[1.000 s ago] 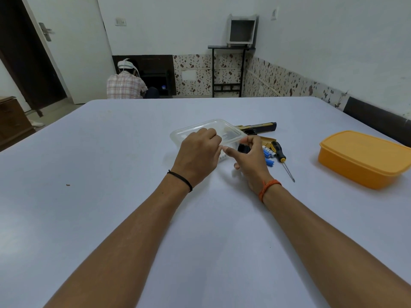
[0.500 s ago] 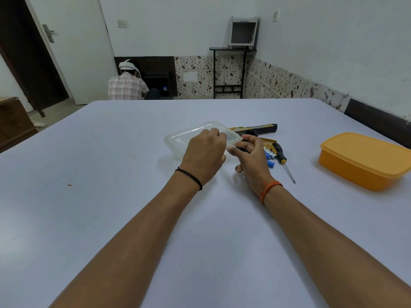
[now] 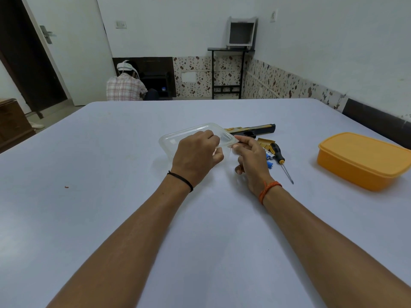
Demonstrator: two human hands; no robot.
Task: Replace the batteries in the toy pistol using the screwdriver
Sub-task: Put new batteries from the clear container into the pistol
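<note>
So the big pale table [image 3: 111,218] took up pretty much the whole view, with a closed orange lunchbox-type container [image 3: 364,161] sitting off on the right side, well apart from everything else. Near the middle was a clear plastic container [image 3: 178,138] with its lid on, and both hands were on it: the left hand [image 3: 195,156] had its fingers curled over the near right end of the lid, and the right hand [image 3: 251,156] was pinching the container's right corner between thumb and fingers. The toy pistol [image 3: 255,129], black and yellow, lay flat on the table just behind the right hand, barrel pointing right. The screwdriver [image 3: 281,160], black handle with a yellow collar, lay just right of that hand, tip toward me. A couple of blue batteries [image 3: 269,160] were tucked between the hand and the screwdriver, partly hidden.
</note>
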